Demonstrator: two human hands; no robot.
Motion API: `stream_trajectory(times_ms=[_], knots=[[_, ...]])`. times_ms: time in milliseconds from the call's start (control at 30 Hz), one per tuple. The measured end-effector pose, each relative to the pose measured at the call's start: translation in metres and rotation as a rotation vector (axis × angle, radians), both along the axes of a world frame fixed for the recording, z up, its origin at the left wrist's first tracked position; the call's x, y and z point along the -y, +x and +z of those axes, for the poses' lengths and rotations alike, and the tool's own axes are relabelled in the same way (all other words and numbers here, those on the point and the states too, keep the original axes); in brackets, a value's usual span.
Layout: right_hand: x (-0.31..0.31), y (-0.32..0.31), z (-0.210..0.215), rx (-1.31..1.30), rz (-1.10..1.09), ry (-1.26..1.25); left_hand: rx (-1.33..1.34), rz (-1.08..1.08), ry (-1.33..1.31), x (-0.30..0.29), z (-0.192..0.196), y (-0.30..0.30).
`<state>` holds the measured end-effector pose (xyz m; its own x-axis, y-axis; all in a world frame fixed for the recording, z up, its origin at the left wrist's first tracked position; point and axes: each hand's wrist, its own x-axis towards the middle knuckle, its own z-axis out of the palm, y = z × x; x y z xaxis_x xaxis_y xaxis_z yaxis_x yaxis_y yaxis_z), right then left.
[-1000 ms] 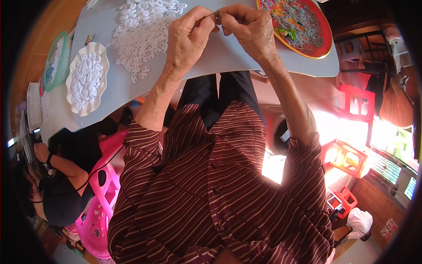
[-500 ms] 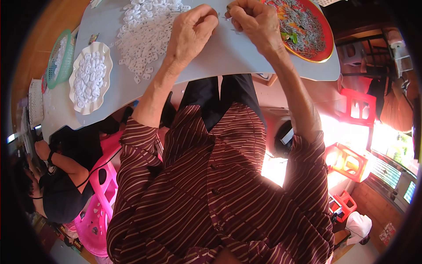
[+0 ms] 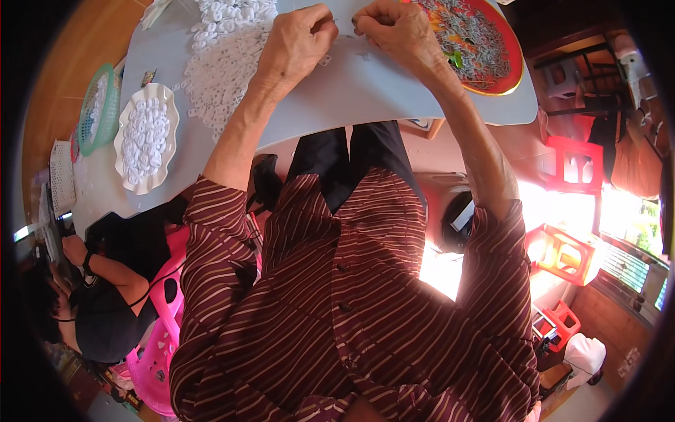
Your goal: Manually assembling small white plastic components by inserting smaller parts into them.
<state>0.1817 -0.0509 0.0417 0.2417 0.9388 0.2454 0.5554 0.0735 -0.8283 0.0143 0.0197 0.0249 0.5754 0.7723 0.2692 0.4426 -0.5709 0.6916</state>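
My left hand (image 3: 299, 39) and my right hand (image 3: 394, 24) rest on the grey table (image 3: 365, 91) at its far side, fingertips pinched and facing each other a small gap apart. Each seems to pinch a tiny piece, too small to make out. Two small white pieces (image 3: 325, 62) lie loose on the table just below the hands. A spread heap of white plastic pieces (image 3: 225, 49) lies left of my left hand. Just right of my right hand is a round red tray (image 3: 508, 77) with grey and coloured bits.
A white scalloped plate (image 3: 126, 169) of white pieces and a green basket (image 3: 88, 116) stand at the table's left. Another person (image 3: 105, 309) sits low at left by a pink plastic chair (image 3: 158, 352). Red plastic stools (image 3: 573, 165) stand on the floor at right.
The two hands, joined at the fingertips a second ago, have come slightly apart and sit higher in the picture. The view has tilted a little.
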Motion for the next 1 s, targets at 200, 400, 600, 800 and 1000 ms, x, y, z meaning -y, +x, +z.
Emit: stream_trajectory(times_ms=[200, 400, 600, 800, 1000], knots=[[-0.006, 0.002, -0.005, 0.273, 0.062, 0.063, -0.089, -0.119, 0.337, -0.006, -0.015, -0.009], [-0.017, 0.000, -0.017, 0.573, 0.170, 0.130, 0.091, -0.088, 0.283, -0.002, -0.014, -0.008], [-0.026, -0.004, -0.024, 0.808, 0.152, 0.094, 0.173, -0.089, 0.293, -0.003, -0.020, -0.006], [-0.018, -0.005, -0.014, 0.513, 0.114, 0.121, 0.210, -0.039, 0.153, -0.009, -0.020, -0.009], [-0.009, -0.014, 0.001, 0.094, 0.222, 0.125, 0.332, -0.173, -0.252, -0.008, -0.009, -0.011]])
